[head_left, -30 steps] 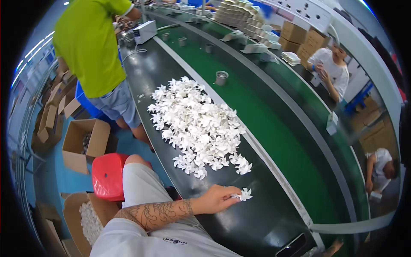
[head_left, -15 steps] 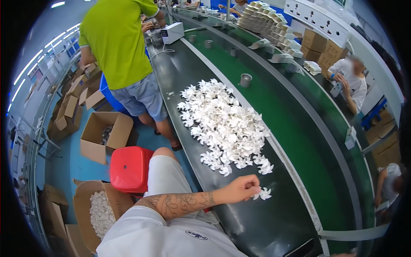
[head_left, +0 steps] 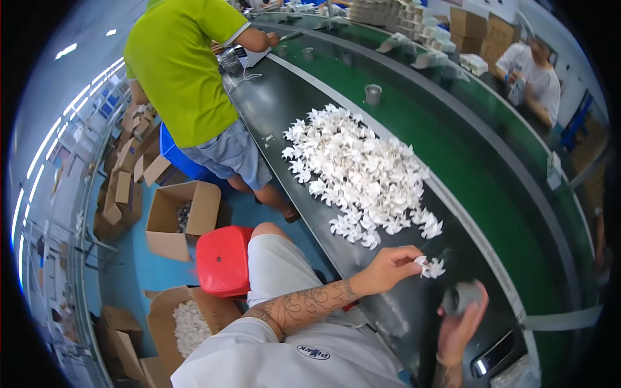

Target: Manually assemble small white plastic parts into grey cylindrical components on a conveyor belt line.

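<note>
Fan [head_left: 434, 268] and left hand [head_left: 392, 268] met at pinched fingertips, the fan jutting to that hand's right, the pile [head_left: 356, 171] beyond. The right hand [head_left: 462, 323] grasped a grey cup [head_left: 457, 299] just below and right of the fan, its blurred mouth seemingly toward the left hand. Neither showed readable writing; an oval logo [head_left: 313, 352] marked the shirt [head_left: 239, 354], bodyward of the left hand.

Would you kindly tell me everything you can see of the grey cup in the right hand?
The cup is short, round and dull grey, perhaps plastic, and seems tilted, with a darker end toward the left. The right hand grips it over the dark table. Blur hides finer detail.
</note>
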A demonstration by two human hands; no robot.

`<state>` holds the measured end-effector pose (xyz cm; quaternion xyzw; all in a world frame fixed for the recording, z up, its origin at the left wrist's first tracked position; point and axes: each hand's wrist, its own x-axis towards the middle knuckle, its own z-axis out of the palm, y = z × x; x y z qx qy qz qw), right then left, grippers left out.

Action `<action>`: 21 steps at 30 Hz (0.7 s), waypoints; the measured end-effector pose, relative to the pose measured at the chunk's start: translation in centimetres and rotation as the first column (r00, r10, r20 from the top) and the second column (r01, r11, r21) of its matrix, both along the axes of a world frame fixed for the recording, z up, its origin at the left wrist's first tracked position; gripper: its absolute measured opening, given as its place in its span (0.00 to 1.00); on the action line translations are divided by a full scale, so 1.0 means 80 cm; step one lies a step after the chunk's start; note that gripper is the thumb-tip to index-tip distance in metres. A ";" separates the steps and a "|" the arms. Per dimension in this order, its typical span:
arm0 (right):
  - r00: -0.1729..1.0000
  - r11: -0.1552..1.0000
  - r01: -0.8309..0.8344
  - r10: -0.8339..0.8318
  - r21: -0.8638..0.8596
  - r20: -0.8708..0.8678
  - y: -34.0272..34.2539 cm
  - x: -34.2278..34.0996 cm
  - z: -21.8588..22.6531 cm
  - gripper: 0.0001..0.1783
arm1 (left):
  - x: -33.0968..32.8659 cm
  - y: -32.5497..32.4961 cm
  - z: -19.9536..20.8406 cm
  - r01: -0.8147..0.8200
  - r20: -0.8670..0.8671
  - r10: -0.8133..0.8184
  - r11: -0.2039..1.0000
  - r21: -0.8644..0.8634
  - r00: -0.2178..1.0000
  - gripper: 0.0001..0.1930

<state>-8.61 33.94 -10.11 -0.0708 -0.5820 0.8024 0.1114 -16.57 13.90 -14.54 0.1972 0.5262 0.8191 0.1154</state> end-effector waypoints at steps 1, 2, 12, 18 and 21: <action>0.993 0.985 -0.107 0.113 -0.138 0.034 -0.016 -0.013 -0.008 0.28 | 0.012 -0.001 0.003 0.006 0.021 -0.006 1.000 -0.017 1.000 0.08; 0.979 0.968 -0.170 0.187 -0.183 0.080 -0.021 -0.024 -0.021 0.30 | 0.015 0.005 0.002 -0.036 -0.121 0.024 0.995 -0.091 0.992 0.08; 0.888 0.851 -0.327 0.426 -0.411 0.175 -0.018 -0.020 -0.040 0.32 | 0.048 0.019 -0.003 -0.059 -0.254 -0.021 0.951 -0.304 0.967 0.06; 0.858 0.809 -0.351 0.480 -0.471 0.185 -0.018 -0.030 -0.048 0.31 | 0.044 0.016 0.009 -0.205 -0.295 0.083 0.889 -0.410 0.952 0.04; 0.841 0.786 -0.361 0.508 -0.502 0.189 -0.016 -0.037 -0.041 0.30 | 0.039 0.014 0.000 -0.212 -0.265 0.116 0.904 -0.371 0.957 0.06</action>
